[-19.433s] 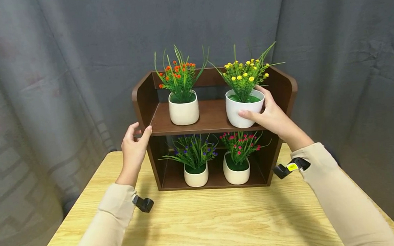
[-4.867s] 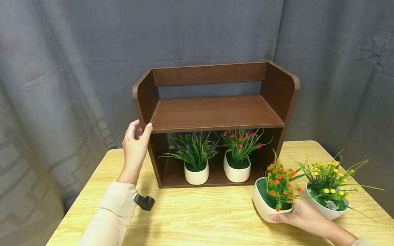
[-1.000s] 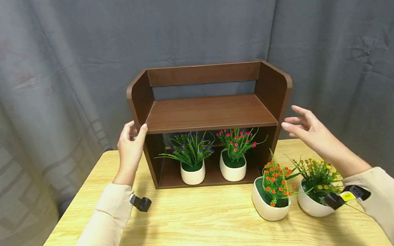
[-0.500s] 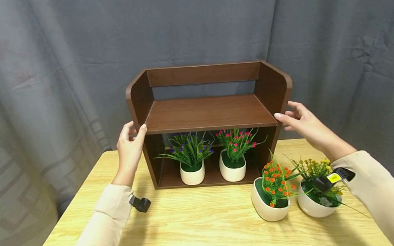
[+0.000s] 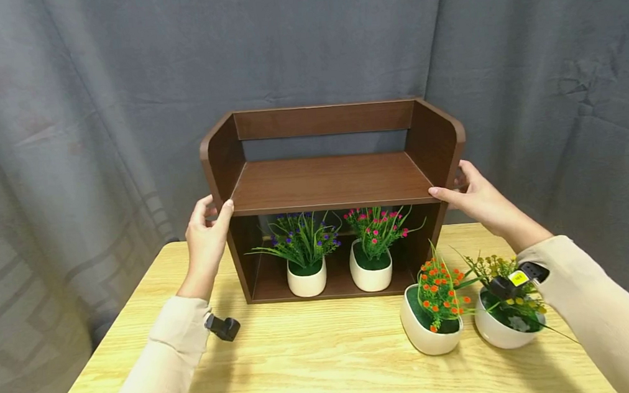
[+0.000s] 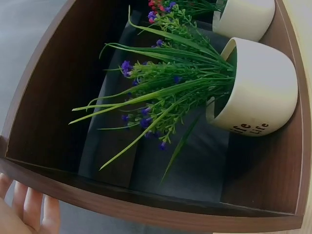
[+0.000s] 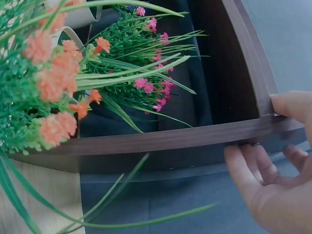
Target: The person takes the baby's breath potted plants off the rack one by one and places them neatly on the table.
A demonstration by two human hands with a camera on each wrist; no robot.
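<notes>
A dark brown two-tier wooden shelf (image 5: 335, 181) stands on the table, its upper board bare. My left hand (image 5: 206, 240) grips the left side panel, thumb on the front edge and fingers behind. On the other side my right hand (image 5: 480, 197) holds the right panel the same way, thumb tip at the upper board's front corner. In the lower tier sit two cream pots, one with a purple-flowered plant (image 5: 307, 281) and one with a pink-flowered plant (image 5: 372, 276). The left wrist view shows dark lettering on the purple plant's pot (image 6: 265, 87).
On the table (image 5: 306, 359), in front of the shelf's right end, stands a cream pot with an orange-flowered plant (image 5: 432, 336). Beside it is a white pot with a yellow-flowered plant (image 5: 506, 329), partly under my right forearm. A grey curtain (image 5: 323, 33) hangs close behind.
The orange and yellow plants went from the upper board to the table at right. My right hand then moved left onto the shelf's right panel; my left hand stayed put.
</notes>
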